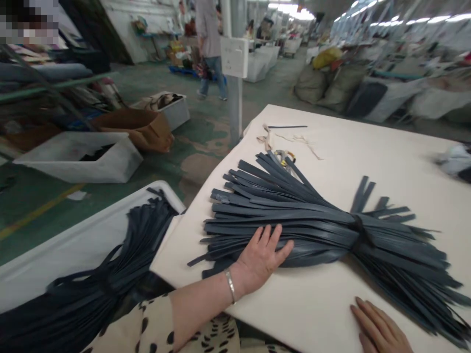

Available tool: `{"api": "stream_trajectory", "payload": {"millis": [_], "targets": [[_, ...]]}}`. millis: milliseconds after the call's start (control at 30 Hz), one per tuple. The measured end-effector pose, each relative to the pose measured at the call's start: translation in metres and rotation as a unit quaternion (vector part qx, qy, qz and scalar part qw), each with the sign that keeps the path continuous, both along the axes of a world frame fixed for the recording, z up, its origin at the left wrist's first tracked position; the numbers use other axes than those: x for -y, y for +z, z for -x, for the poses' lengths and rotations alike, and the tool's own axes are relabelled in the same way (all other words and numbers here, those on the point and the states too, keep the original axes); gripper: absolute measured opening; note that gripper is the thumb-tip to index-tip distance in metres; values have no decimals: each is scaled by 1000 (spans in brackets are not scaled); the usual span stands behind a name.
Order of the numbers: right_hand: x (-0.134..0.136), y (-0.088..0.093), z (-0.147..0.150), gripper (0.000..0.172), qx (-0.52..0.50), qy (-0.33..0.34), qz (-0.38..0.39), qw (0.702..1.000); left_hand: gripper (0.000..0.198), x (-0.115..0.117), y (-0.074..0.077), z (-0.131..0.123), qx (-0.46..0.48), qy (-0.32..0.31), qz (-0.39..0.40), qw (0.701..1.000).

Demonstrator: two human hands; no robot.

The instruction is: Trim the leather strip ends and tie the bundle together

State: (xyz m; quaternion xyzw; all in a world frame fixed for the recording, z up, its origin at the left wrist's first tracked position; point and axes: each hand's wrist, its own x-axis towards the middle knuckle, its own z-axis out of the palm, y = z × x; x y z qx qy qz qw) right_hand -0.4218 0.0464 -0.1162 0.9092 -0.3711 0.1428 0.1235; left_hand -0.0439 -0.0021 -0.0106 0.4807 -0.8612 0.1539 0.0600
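A large bundle of dark blue-grey strips (312, 220) lies across the white table (301, 299), cinched near its middle by a dark tie (362, 235). Its strip ends fan out on both sides. My left hand (259, 260) rests on the near edge of the bundle's left part, fingers spread, palm down. My right hand (379, 326) lies on the table just below the bundle's right part, its fingers stretched out and apart from the strips. Scissors (286, 159) with yellowish handles sit behind the bundle, partly covered by strips.
At my left stands a white bin (162, 189) with another tied bundle of dark strips (110, 274). Beige cord scraps (267, 139) and one loose strip (289, 127) lie at the table's far end. A post (235, 98) rises beyond it; a person (211, 49) is further back.
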Motion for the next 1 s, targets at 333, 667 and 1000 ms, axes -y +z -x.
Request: {"api": "stream_trajectory", "payload": {"millis": [333,667,1000], "targets": [[-12,23,-26,44,73,-124,-144,979,61,11,-33,-11,-43,-35,41,998],[-12,24,-34,36,133,-133,-177,966,60,19,-34,-15,12,-34,98,995],[72,72,-14,36,199,-12,88,976,43,77,91,30,-93,13,38,995]]}}
